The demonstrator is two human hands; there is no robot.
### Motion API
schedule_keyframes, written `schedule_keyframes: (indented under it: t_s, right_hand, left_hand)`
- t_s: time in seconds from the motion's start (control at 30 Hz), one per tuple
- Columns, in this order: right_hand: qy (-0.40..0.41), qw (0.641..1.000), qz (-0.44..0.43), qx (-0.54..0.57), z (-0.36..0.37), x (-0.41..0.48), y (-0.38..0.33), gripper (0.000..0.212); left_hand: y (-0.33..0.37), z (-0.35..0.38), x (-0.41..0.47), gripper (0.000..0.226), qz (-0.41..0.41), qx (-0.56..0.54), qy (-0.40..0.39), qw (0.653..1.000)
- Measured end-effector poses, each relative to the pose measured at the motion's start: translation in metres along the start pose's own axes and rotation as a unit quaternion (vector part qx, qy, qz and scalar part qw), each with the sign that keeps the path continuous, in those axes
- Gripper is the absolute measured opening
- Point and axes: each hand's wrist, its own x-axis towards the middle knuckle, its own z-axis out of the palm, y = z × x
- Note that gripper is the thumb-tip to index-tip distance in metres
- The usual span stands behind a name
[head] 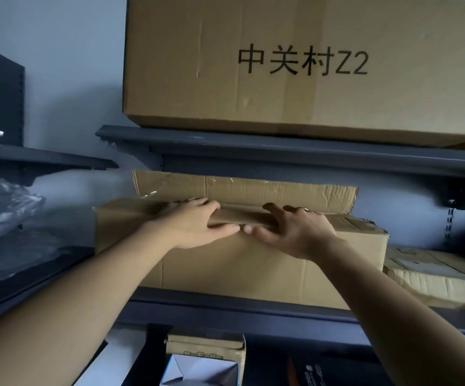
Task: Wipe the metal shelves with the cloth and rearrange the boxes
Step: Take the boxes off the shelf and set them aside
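Gripping the near flap (239,215) of an open brown cardboard box (239,263), the left hand (189,225) and the right hand (295,232) sit side by side, thumb tips almost touching. On each hand the fingers (198,203) lie curled over the top of the flap while the thumb presses from the near side, so the cardboard is pinched between them. The flap is folded down toward flat. The box's far flap (242,190) stands upright behind the hands, creased at its right end and carrying scraps of clear tape.

The box rests on a dark grey metal shelf (225,305), close to its near edge. Just right of it on the same shelf lies a flatter, crumpled brown carton wrapped in tape (434,280). On the dark grey upper shelf (253,151) sits a large brown cardboard box printed with black characters ending in "Z2" (281,65). Below the middle shelf, a small open brown box (206,349) shows white folded card inside. At far left, a second dark shelf unit (45,160) has crinkled clear plastic wrap (0,207) beneath one of its shelves.
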Motion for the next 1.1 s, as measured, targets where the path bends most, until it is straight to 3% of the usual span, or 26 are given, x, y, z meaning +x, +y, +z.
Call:
schedule_keyframes:
  t_s: [0.07, 0.2, 0.33, 0.63, 0.77, 1.1]
  right_hand:
    - [-0.015, 1.0, -0.001, -0.009, -0.002, 0.001, -0.004, 0.087]
    - [-0.005, 0.999, 0.013, -0.049, 0.004, 0.007, -0.002, 0.095]
    - [-0.023, 0.999, 0.015, -0.038, 0.006, 0.013, 0.0, 0.104]
    - [-0.061, 0.997, -0.029, -0.038, 0.008, 0.026, 0.005, 0.108]
    - [-0.071, 0.996, -0.045, -0.033, 0.007, 0.029, 0.005, 0.101]
    - [-0.085, 0.995, -0.045, -0.04, 0.003, 0.026, 0.001, 0.092]
  left_hand:
    - [-0.005, -0.002, 0.001, 0.103, 0.007, 0.003, -0.026, 1.0]
    - [-0.013, -0.008, 0.008, 0.125, -0.007, -0.005, -0.066, 0.998]
    - [-0.012, -0.013, 0.014, 0.115, -0.006, -0.011, -0.105, 0.994]
    - [-0.017, -0.006, 0.024, 0.134, 0.021, -0.027, -0.104, 0.994]
    - [-0.021, -0.003, 0.029, 0.14, 0.031, -0.025, -0.103, 0.994]
    - [-0.027, 0.006, 0.034, 0.127, 0.058, -0.01, -0.074, 0.996]
